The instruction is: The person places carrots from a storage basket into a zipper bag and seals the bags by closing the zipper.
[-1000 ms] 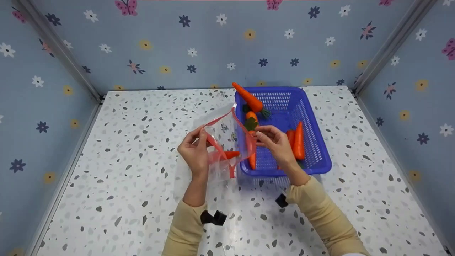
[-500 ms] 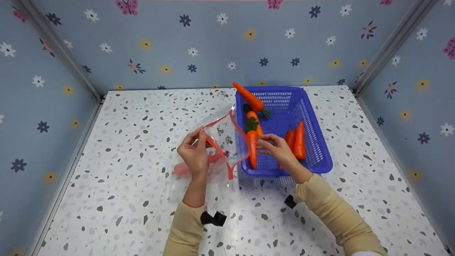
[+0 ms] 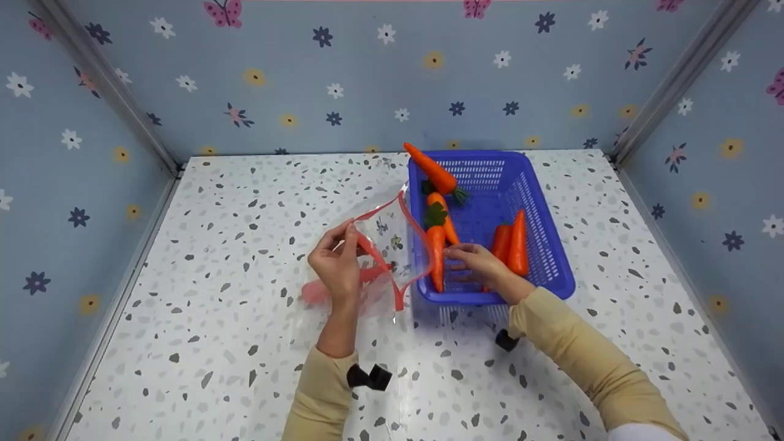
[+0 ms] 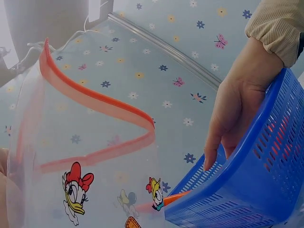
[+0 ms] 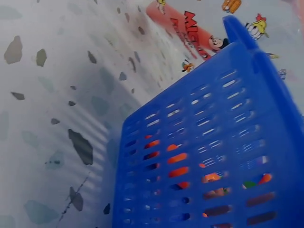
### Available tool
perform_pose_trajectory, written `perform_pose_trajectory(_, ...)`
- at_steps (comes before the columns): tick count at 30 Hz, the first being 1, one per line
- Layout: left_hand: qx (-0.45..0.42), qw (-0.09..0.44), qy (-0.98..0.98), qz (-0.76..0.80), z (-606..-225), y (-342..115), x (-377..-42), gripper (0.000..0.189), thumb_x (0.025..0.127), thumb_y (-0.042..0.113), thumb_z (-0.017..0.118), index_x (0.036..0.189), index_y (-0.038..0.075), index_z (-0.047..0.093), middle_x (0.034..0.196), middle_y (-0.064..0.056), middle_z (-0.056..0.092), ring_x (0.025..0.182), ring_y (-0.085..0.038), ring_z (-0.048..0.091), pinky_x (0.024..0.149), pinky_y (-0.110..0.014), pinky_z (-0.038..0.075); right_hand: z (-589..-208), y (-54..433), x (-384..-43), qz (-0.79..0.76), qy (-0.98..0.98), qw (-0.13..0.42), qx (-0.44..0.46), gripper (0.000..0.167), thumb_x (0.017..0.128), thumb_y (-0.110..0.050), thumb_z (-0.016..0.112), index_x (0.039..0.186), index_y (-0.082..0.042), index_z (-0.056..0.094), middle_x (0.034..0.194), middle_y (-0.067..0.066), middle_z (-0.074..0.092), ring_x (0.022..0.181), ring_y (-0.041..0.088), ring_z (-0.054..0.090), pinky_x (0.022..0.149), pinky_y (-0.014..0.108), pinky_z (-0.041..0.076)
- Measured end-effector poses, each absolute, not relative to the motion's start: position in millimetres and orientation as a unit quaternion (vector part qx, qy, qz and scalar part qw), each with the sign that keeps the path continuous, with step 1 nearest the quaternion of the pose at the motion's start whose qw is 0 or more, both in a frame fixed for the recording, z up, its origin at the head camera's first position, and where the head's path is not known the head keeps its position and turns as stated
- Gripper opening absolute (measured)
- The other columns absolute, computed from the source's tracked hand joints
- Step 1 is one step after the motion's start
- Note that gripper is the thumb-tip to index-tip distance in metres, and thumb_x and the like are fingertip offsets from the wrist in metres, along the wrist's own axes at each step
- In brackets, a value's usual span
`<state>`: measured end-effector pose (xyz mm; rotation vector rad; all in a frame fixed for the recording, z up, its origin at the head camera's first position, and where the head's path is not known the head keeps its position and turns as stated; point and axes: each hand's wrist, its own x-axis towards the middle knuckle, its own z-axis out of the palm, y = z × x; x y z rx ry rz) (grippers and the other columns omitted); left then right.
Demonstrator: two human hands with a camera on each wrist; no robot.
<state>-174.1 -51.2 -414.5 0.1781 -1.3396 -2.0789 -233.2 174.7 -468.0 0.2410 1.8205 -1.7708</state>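
Note:
My left hand [image 3: 337, 260] pinches the rim of a clear plastic zip bag [image 3: 392, 229] with a red seal strip and cartoon prints. The bag's mouth gapes toward the basket. Inside the bag lies one carrot [image 3: 315, 292], partly behind my left wrist. My right hand [image 3: 481, 266] reaches into the blue basket [image 3: 554, 245], fingers loosely extended and fingertips right beside an orange carrot [image 3: 437, 254]. From the left wrist view, the right hand [image 4: 240, 109] hangs down over the basket rim, its fingertips partly hidden by the wall.
Another carrot [image 3: 432, 168] leans across the basket's back left corner, its tip over the rim. Behind the near-left carrot lies one more carrot [image 3: 450, 229]. Two red-orange carrots [image 3: 518, 245] rest at the basket's right side. Patterned panels [image 3: 392, 73] enclose the speckled table [image 3: 245, 202].
The carrot at the bag's mouth has slid left, deeper into the bag. My right hand has left the bag's rim and lowered into the basket. My left hand stays almost still.

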Motion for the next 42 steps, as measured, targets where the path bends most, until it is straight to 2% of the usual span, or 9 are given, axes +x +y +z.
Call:
perform_pose_trajectory(4, 0.064, 0.322, -0.514, -0.793, -414, -49, -174, 0.016, 0.081, -0.005, 0.057, 0.092, -0.016, 0.061, 0.072, -0.011, 0.057, 0.051, -0.016, 0.058, 0.048, -0.026, 0.052, -472, 176, -233, -0.648, 0.688, 0.305, 0.115, 0.040, 0.088, -0.021, 0.056, 0.117, 0.002, 0.043, 0.120, 0.019, 0.045, 0.109, 0.035, 0.044, 0.090, 0.044, 0.042)
perform_pose_trajectory(9, 0.062, 0.322, -0.525, -0.786, -415, -48, -174, 0.016, 0.081, -0.005, 0.058, 0.093, -0.016, 0.061, 0.074, -0.014, 0.057, 0.052, -0.016, 0.058, 0.048, -0.027, 0.052, -477, 176, -233, -0.625, 0.698, 0.326, 0.127, 0.045, 0.088, -0.026, 0.054, 0.120, 0.004, 0.042, 0.121, 0.019, 0.044, 0.104, 0.031, 0.047, 0.090, 0.044, 0.042)
perform_pose_trajectory(16, 0.072, 0.322, -0.519, -0.788, -416, -49, -174, 0.014, 0.081, -0.005, 0.058, 0.091, -0.014, 0.062, 0.073, -0.014, 0.058, 0.052, -0.017, 0.059, 0.048, -0.028, 0.053, -483, 174, -233, -0.616, 0.696, 0.353, 0.112, 0.055, 0.087, -0.027, 0.056, 0.126, 0.006, 0.038, 0.125, 0.022, 0.045, 0.108, 0.033, 0.048, 0.092, 0.044, 0.040)
perform_pose_trajectory(21, 0.067, 0.320, -0.517, -0.791, -416, -50, -174, 0.016, 0.081, -0.005, 0.058, 0.092, -0.016, 0.061, 0.073, -0.012, 0.057, 0.052, -0.015, 0.058, 0.048, -0.026, 0.052, -483, 173, -233, -0.616, 0.676, 0.394, 0.091, 0.052, 0.088, -0.026, 0.055, 0.126, 0.007, 0.040, 0.121, 0.022, 0.048, 0.108, 0.032, 0.049, 0.096, 0.042, 0.038)
perform_pose_trajectory(25, 0.068, 0.321, -0.514, -0.792, -417, -50, -175, 0.016, 0.081, -0.003, 0.059, 0.092, -0.014, 0.062, 0.075, -0.017, 0.057, 0.053, -0.019, 0.058, 0.048, -0.029, 0.053, -483, 173, -233, -0.608, 0.683, 0.398, 0.072, 0.049, 0.089, -0.024, 0.054, 0.124, 0.008, 0.042, 0.109, 0.018, 0.055, 0.097, 0.028, 0.056, 0.093, 0.040, 0.040)
perform_pose_trajectory(32, 0.026, 0.331, -0.490, -0.806, -482, -62, -210, 0.018, 0.080, 0.011, 0.065, 0.093, -0.001, 0.068, 0.076, -0.014, 0.059, 0.053, -0.022, 0.059, 0.048, -0.030, 0.052, -482, 171, -233, -0.616, 0.672, 0.410, 0.024, 0.035, 0.089, -0.011, 0.053, 0.117, 0.007, 0.043, 0.085, 0.005, 0.062, 0.074, 0.014, 0.060, 0.080, 0.029, 0.049)
perform_pose_trajectory(34, 0.031, 0.331, -0.495, -0.802, -476, -60, -206, 0.015, 0.081, 0.005, 0.063, 0.092, -0.003, 0.067, 0.075, -0.016, 0.059, 0.053, -0.024, 0.059, 0.047, -0.031, 0.052, -482, 170, -233, -0.631, 0.661, 0.405, 0.023, 0.031, 0.088, -0.008, 0.053, 0.113, 0.007, 0.042, 0.082, 0.005, 0.063, 0.072, 0.015, 0.061, 0.077, 0.030, 0.050)
perform_pose_trajectory(40, 0.051, 0.334, -0.516, -0.787, -424, -52, -177, 0.015, 0.081, 0.003, 0.062, 0.089, -0.009, 0.065, 0.072, -0.019, 0.056, 0.050, -0.022, 0.057, 0.047, -0.029, 0.052, -479, 168, -231, -0.652, 0.655, 0.379, 0.050, 0.029, 0.088, -0.004, 0.052, 0.112, 0.007, 0.039, 0.076, 0.007, 0.063, 0.067, 0.018, 0.062, 0.074, 0.034, 0.052)
perform_pose_trajectory(42, 0.054, 0.339, -0.522, -0.781, -420, -51, -174, 0.015, 0.081, 0.005, 0.062, 0.088, -0.008, 0.065, 0.072, -0.019, 0.056, 0.050, -0.022, 0.057, 0.047, -0.030, 0.052, -479, 169, -230, -0.654, 0.656, 0.374, 0.049, 0.027, 0.089, -0.004, 0.050, 0.111, 0.008, 0.040, 0.074, 0.008, 0.062, 0.067, 0.019, 0.062, 0.073, 0.034, 0.052)
